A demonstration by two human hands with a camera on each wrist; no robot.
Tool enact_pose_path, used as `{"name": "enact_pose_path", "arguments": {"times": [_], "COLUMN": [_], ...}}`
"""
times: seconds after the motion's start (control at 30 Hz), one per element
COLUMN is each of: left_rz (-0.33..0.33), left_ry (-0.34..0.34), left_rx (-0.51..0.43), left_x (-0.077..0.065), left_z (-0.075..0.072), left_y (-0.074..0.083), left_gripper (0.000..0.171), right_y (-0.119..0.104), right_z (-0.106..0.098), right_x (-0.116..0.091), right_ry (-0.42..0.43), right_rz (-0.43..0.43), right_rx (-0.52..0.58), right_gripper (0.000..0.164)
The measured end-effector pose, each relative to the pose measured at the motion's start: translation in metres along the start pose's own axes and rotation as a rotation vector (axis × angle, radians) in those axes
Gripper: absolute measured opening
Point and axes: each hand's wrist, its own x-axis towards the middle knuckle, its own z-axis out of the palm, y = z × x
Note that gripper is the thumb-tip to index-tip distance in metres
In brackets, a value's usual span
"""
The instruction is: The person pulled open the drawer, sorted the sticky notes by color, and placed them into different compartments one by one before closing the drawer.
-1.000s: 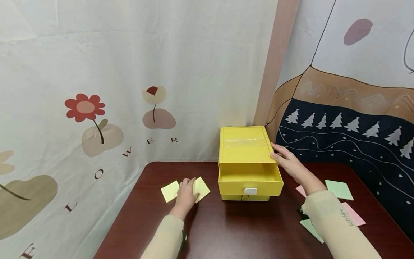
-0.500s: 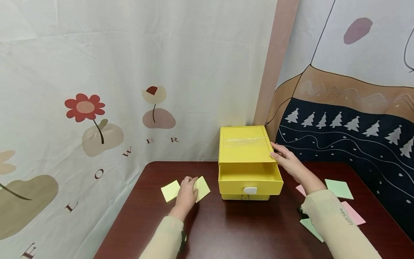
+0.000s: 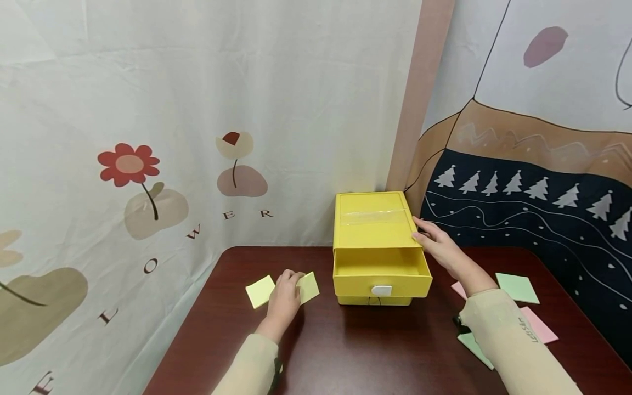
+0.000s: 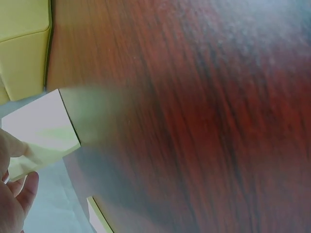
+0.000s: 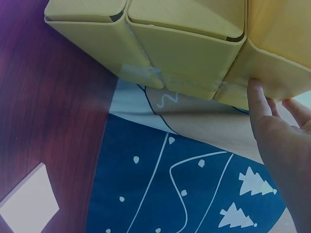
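My left hand (image 3: pixel 284 300) pinches a yellow sticky note pad (image 3: pixel 309 288) left of the yellow drawer box (image 3: pixel 372 236). In the left wrist view this pad (image 4: pixel 41 121) is tilted, with the thumb and fingers (image 4: pixel 30 191) at its edge. A second yellow sticky note pad (image 3: pixel 259 291) lies on the table just left of that hand. The box's top drawer (image 3: pixel 348 286) is pulled out and has a white handle (image 3: pixel 382 291). My right hand (image 3: pixel 441 249) rests its straight fingertips on the box's right side, as the right wrist view also shows.
Green sticky note pads (image 3: pixel 518 288) and pink ones (image 3: pixel 539 325) lie on the dark red table (image 3: pixel 345 356) at the right, partly behind the right sleeve (image 3: pixel 513 340). A printed curtain (image 3: pixel 306 137) hangs behind the table.
The left hand's fingers have closed on the right yellow sticky note pad and tilted it a little. The right hand and the drawer box have stayed in place.
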Motion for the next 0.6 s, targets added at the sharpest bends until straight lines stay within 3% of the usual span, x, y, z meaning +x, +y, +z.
{"name": "enact_pose_path", "arguments": {"times": [0.27,0.6], "left_rz": [0.053,0.098], "left_ry": [0.043,0.107], "left_rx": [0.017,0.006], "left_x": [-0.003,-0.008], "left_z": [-0.002,-0.003], "left_y": [0.0,-0.003], "left_gripper": [0.028,0.024], "right_y": [0.017,-0.012], "right_z": [-0.003,0.003], "right_x": [0.008,-0.006], "right_ry": [0.007,0.003], "right_rz": [-0.013,0.003], "right_rx": [-0.016,-0.012], "right_gripper": [0.065,0.061]}}
